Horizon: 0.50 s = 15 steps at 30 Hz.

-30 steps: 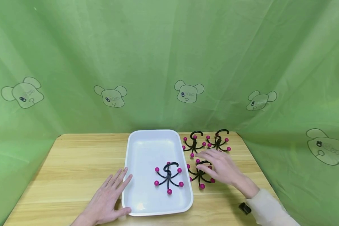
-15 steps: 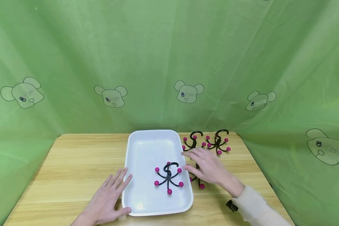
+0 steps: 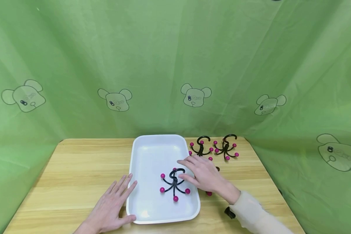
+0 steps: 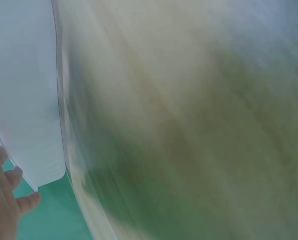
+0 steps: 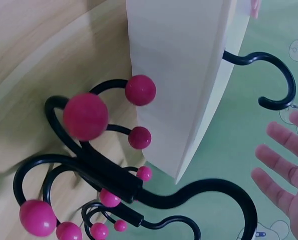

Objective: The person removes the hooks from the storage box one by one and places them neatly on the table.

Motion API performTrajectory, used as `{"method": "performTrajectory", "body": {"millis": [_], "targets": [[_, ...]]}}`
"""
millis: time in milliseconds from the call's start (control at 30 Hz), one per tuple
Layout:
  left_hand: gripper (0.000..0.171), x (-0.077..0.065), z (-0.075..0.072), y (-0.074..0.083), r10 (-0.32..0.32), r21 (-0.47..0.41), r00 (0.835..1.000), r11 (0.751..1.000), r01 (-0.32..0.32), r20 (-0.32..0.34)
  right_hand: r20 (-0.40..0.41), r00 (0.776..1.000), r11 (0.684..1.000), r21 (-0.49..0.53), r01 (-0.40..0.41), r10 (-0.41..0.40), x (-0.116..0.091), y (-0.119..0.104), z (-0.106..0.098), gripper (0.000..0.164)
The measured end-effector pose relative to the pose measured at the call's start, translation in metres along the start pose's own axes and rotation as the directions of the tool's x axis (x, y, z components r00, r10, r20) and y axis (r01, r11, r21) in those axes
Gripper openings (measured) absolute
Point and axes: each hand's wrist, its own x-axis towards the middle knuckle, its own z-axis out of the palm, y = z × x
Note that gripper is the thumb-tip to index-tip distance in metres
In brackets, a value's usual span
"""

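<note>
A black S-hook hanger (image 3: 175, 182) with pink balls on its curved arms stands in the white tray (image 3: 147, 204). My right hand (image 3: 204, 174), fingers stretched and holding nothing, hovers over the tray's right rim just beside that hanger. Its wrist hides most of another hanger next to the tray; the right wrist view shows this near hanger (image 5: 108, 175) plainly. Against the tray's left side rests my left hand (image 3: 109, 204), fingers spread and thumb near the front corner. In the left wrist view only a few fingers (image 4: 13, 177) of it show beside the tray wall.
Two more hangers of the same kind stand at the back right, one close to the tray (image 3: 201, 148) and one farther right (image 3: 226, 148). The wooden table (image 3: 82, 169) meets a green curtain (image 3: 155, 58) behind and at both sides. A small black object (image 3: 229, 213) is at the right sleeve.
My right hand has moved left, from above the near hanger on the table to over the tray's right rim. My left hand, the tray and the hangers have stayed put.
</note>
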Motion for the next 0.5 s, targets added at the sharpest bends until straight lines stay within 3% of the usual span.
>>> {"method": "performTrajectory", "body": {"millis": [500], "targets": [[0.108,0.0,-0.001,0.0,-0.007,-0.004,1.0,1.0,0.007,0.001,0.037,0.999,0.999,-0.043,0.013,-0.012,0.005,-0.008,0.012,0.05]]}}
